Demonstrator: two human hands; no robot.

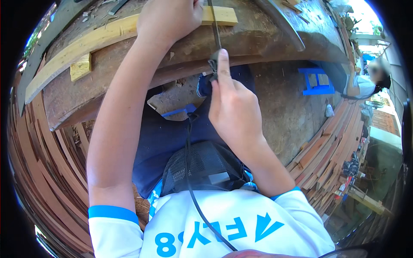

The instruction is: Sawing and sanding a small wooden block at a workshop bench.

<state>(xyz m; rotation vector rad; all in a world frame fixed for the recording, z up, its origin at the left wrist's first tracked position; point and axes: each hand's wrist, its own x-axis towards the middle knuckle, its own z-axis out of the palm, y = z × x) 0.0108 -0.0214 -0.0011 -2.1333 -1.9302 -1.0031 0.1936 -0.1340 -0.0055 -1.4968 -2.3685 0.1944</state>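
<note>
My right hand (235,101) is closed around the dark, wrapped-looking grip of a long thin tool (217,36), index finger stretched along it. The tool's narrow shaft crosses over a pale wooden strip (107,30) and runs out past the top edge, so its far end and kind are hidden. My left hand (172,19) lies over the same strip, left of the tool. Its fingers look curled in, but their tips are partly cut off by the top edge, and what they grip cannot be made out. A small wooden block (81,68) sits against the strip's near side.
The strip rests on a thick brown slab bench (301,56), with a curved dark bar (284,26) on it. Long boards (47,167) are stacked at left, more boards (327,142) at right. A blue stool (316,81) and a seated person (361,84) are farther right. A black cable (189,172) hangs before me.
</note>
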